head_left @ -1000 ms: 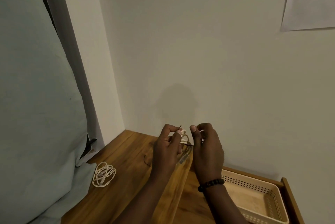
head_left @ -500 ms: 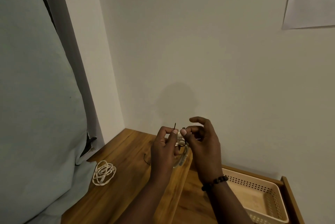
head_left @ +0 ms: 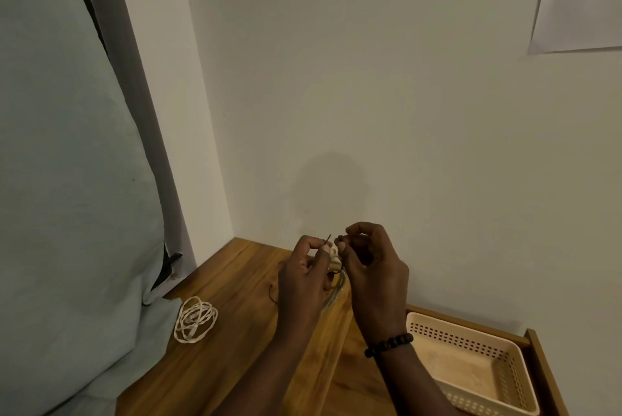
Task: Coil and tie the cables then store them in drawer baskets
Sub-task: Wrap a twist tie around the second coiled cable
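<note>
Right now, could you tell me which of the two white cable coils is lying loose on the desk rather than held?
The white coil at the desk's left side, near the curtain; no hand touches it. The other bundle is held up between the left hand and right hand.

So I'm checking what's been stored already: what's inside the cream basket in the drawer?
The basket shows only its bare floor; no cables inside. The right forearm covers its near-left corner, so that bit cannot be seen.

Cream-white cable bundle (head_left: 335, 255) in my fingers with a thin dark tie (head_left: 328, 238), black beaded bracelet (head_left: 388, 345) on my right wrist, white coiled cable (head_left: 195, 319) on warm brown wood-grain tabletop (head_left: 242, 314), beige basket (head_left: 471, 368) patterned with small slots, off-white wall (head_left: 370, 79), pale grey-green fabric (head_left: 67, 180).
</note>
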